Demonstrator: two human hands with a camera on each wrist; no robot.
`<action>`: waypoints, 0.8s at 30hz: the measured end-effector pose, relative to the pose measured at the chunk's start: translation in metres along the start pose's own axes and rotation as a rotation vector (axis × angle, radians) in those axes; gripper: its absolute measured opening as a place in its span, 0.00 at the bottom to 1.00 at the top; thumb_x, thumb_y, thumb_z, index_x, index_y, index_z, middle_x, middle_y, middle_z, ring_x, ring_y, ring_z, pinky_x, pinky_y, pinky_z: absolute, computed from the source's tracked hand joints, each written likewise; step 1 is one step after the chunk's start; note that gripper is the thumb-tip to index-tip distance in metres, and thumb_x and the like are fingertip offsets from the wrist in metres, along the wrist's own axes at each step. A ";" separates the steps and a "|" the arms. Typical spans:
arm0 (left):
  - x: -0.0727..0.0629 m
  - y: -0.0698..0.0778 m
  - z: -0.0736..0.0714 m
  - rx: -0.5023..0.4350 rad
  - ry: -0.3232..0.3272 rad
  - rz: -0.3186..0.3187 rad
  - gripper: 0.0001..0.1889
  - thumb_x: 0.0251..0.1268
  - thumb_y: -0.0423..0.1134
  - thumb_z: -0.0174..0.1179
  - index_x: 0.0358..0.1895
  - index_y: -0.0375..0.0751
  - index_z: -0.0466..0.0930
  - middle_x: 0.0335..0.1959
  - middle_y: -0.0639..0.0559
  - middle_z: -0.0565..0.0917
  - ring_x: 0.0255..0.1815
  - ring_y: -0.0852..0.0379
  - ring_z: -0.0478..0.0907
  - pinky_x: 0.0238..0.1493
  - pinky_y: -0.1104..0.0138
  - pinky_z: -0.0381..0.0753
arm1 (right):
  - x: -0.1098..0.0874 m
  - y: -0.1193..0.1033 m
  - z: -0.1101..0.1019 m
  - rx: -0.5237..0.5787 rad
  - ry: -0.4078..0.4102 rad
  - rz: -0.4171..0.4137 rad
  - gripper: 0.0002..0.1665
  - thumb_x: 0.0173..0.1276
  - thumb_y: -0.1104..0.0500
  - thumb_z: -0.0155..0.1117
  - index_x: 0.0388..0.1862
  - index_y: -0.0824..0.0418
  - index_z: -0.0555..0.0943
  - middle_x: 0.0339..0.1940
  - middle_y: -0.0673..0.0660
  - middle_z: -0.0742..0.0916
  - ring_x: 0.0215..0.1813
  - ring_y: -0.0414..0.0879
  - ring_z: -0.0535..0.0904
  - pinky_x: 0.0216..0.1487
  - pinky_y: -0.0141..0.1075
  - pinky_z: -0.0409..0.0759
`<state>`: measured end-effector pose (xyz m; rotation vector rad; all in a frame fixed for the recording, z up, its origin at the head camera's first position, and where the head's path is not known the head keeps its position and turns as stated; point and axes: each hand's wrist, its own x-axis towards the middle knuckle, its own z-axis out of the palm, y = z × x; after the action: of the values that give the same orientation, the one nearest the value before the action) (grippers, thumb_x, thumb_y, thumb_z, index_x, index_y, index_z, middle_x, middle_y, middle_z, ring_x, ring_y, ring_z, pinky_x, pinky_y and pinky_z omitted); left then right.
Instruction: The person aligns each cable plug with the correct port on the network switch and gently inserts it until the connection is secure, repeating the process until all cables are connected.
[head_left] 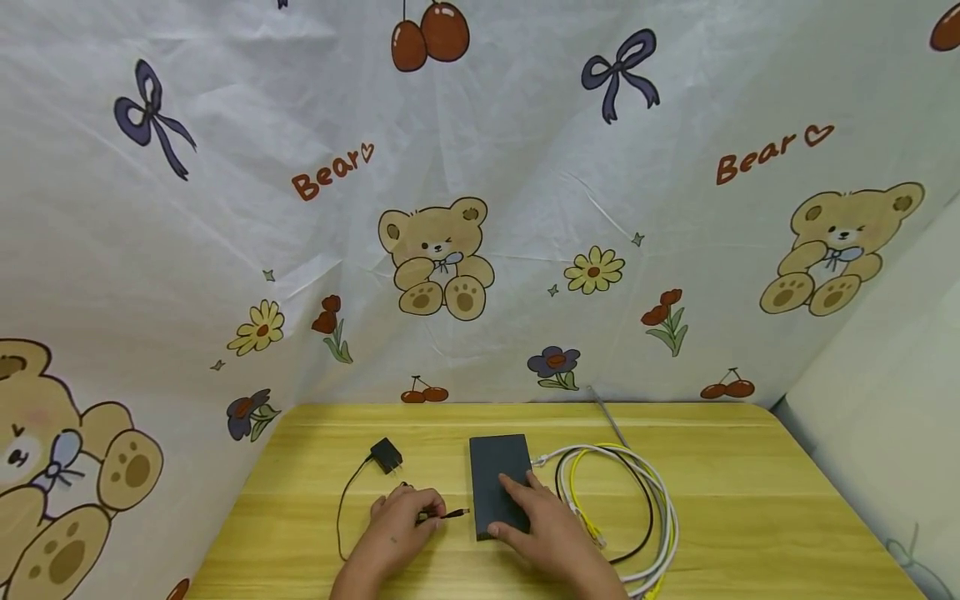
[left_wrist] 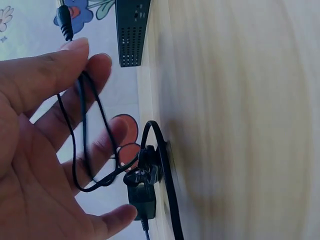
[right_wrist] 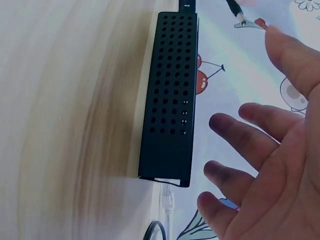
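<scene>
counter (head_left: 735, 500): wood-grained, carried all below;
cable coils (head_left: 670, 508): one white strand met the black box's (head_left: 491, 475) side; a tug could have dragged it askew;
black box: lay flat at centre; unbraced, might have slid under a push;
right hand (head_left: 551, 525): spread wide over the box, a gap beneath;
left hand (head_left: 397, 527): pinched the thin cord (head_left: 339, 517); loose loops could have snagged the fingers;
power adapter (head_left: 386, 455): lay beyond the left hand;
barrel plug (head_left: 454, 513): pointed at the box's left side, just short; a skewed angle could have made it miss

"Bear" (head_left: 333, 172) — twice — on white cloth (head_left: 517, 167)
</scene>
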<state>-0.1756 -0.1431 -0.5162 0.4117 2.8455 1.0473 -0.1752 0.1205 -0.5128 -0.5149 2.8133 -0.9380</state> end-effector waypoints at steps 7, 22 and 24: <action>0.001 0.004 0.003 -0.029 -0.013 0.029 0.05 0.62 0.40 0.68 0.34 0.59 0.85 0.32 0.69 0.82 0.40 0.60 0.72 0.50 0.45 0.65 | -0.001 -0.007 -0.002 0.061 0.057 -0.087 0.36 0.69 0.39 0.63 0.72 0.53 0.74 0.68 0.58 0.79 0.71 0.62 0.72 0.61 0.62 0.73; 0.003 0.011 0.008 -0.045 -0.013 0.098 0.04 0.61 0.44 0.69 0.35 0.62 0.88 0.33 0.75 0.82 0.44 0.62 0.74 0.52 0.46 0.66 | -0.003 -0.015 0.007 -0.011 0.101 -0.244 0.25 0.71 0.43 0.61 0.63 0.48 0.82 0.63 0.55 0.83 0.68 0.64 0.73 0.62 0.59 0.74; 0.003 0.012 0.007 -0.052 -0.018 0.098 0.04 0.62 0.44 0.68 0.36 0.63 0.88 0.34 0.74 0.82 0.44 0.63 0.73 0.52 0.45 0.66 | -0.003 -0.015 0.007 -0.030 0.103 -0.250 0.21 0.72 0.43 0.61 0.60 0.47 0.84 0.62 0.55 0.83 0.68 0.63 0.74 0.62 0.58 0.74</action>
<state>-0.1744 -0.1289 -0.5140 0.5590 2.8012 1.1251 -0.1666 0.1063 -0.5090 -0.8634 2.9057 -0.9923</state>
